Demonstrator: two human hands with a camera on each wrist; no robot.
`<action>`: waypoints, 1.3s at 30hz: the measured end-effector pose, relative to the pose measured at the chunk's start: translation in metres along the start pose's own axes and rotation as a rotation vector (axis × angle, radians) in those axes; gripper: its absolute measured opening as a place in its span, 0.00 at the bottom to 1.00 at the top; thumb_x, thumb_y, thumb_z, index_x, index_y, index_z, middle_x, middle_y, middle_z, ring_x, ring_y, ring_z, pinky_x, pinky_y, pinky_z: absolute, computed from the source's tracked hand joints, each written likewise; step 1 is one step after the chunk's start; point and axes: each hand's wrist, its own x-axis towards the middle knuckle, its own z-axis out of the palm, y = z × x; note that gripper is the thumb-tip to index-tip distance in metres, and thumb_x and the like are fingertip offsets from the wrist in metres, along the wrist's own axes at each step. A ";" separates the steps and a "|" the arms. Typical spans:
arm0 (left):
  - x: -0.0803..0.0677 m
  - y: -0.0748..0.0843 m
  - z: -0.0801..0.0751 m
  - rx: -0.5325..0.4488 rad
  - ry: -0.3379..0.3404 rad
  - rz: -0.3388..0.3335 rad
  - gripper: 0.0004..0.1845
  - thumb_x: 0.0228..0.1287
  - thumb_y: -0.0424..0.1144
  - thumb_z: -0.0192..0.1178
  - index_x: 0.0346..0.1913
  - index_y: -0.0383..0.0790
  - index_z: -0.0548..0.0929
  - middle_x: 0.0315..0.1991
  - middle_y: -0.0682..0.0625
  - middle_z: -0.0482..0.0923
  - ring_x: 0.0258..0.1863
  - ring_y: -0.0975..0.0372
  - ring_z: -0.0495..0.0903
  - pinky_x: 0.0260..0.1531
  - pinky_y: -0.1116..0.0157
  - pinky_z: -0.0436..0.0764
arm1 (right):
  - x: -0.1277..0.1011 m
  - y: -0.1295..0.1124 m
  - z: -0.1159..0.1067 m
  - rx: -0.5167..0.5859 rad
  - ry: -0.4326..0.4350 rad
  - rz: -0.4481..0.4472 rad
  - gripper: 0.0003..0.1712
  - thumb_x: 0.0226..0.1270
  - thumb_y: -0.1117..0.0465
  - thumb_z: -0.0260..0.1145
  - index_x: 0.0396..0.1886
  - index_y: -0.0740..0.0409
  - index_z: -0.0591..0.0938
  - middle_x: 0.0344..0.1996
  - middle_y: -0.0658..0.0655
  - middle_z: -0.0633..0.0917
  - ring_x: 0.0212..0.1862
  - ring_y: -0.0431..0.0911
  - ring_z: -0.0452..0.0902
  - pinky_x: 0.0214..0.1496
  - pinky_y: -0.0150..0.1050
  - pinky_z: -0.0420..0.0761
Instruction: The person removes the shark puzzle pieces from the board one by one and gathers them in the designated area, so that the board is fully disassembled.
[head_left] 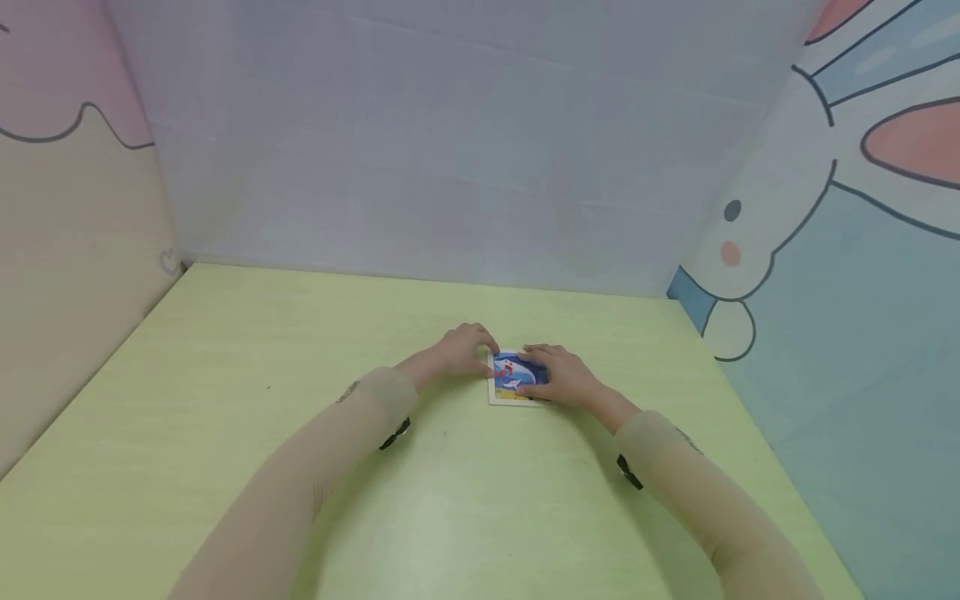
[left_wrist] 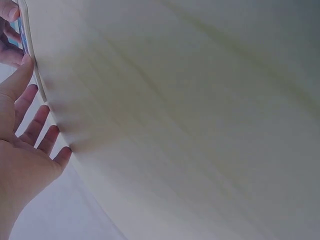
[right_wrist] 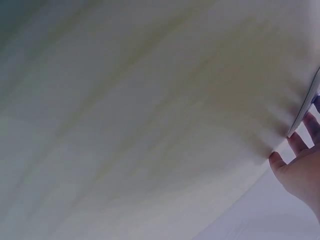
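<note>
Picture card [head_left: 513, 377] lies flat mid-counter [head_left: 225, 400]. Left hand [head_left: 462, 350] presses its left edge with straight fingers; right hand [head_left: 564, 377] covers its right side, fingers flat. Risk: uneven pressure could slide or crease it.

Head view overhead; wrist views table-level [head_left: 225, 375]

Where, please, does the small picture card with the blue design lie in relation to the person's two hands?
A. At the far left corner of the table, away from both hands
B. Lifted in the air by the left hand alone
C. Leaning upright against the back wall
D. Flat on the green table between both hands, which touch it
D: the card lies flat on the green table, with the left hand at its left edge and the right hand resting on its right side.
</note>
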 end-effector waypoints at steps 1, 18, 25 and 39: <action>0.001 0.000 0.000 -0.002 -0.001 -0.005 0.23 0.54 0.50 0.68 0.53 0.49 0.81 0.63 0.48 0.69 0.65 0.51 0.63 0.63 0.49 0.61 | 0.000 0.000 0.001 0.004 -0.002 0.006 0.42 0.57 0.35 0.63 0.67 0.50 0.69 0.69 0.55 0.66 0.69 0.56 0.59 0.65 0.58 0.62; 0.011 -0.004 0.003 -0.044 -0.030 -0.020 0.23 0.53 0.46 0.69 0.53 0.46 0.80 0.62 0.47 0.69 0.63 0.49 0.62 0.63 0.48 0.60 | 0.003 0.004 0.005 0.021 -0.001 0.012 0.42 0.56 0.36 0.65 0.66 0.50 0.70 0.68 0.55 0.67 0.68 0.55 0.61 0.64 0.57 0.63; 0.011 -0.005 0.006 -0.091 0.003 -0.038 0.24 0.49 0.44 0.72 0.52 0.46 0.79 0.58 0.49 0.73 0.61 0.50 0.65 0.63 0.48 0.60 | 0.006 0.000 0.005 0.042 0.016 0.060 0.35 0.62 0.38 0.61 0.65 0.50 0.72 0.67 0.55 0.69 0.67 0.55 0.62 0.64 0.58 0.63; 0.014 -0.002 0.003 -0.265 0.018 -0.028 0.16 0.51 0.33 0.69 0.43 0.44 0.77 0.42 0.51 0.79 0.44 0.58 0.76 0.52 0.60 0.73 | 0.010 -0.009 0.005 0.092 0.082 0.151 0.31 0.59 0.40 0.65 0.57 0.52 0.79 0.61 0.56 0.74 0.62 0.55 0.67 0.61 0.59 0.63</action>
